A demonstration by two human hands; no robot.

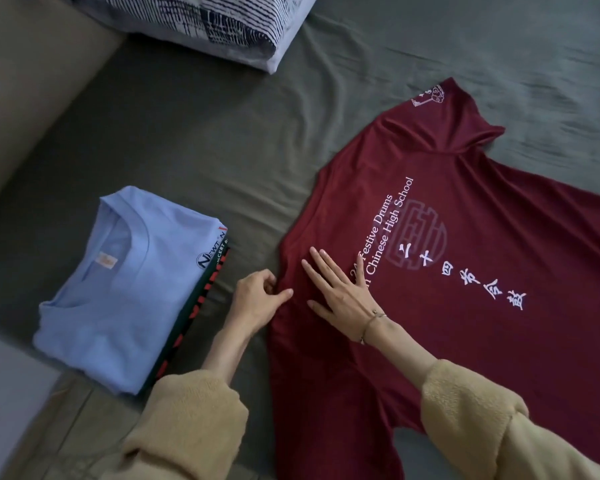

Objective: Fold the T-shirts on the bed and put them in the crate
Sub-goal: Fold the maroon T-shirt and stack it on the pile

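A dark red T-shirt (465, 265) with white lettering lies spread flat on the bed, its printed side up. My left hand (258, 299) pinches the shirt's left edge with curled fingers. Flat on the cloth just to the right of that edge rests my right hand (336, 289), fingers straight and spread. To the left a folded light blue T-shirt (118, 299) lies on top of a folded dark shirt with red print (201, 306). No crate is in view.
A grey-green sheet (222, 140) covers the bed. A white pillow with a dark striped pattern (201, 26) lies at the top. A beige headboard or bed side (25, 84) runs along the left, and a pale floor strip (0, 393) shows at lower left.
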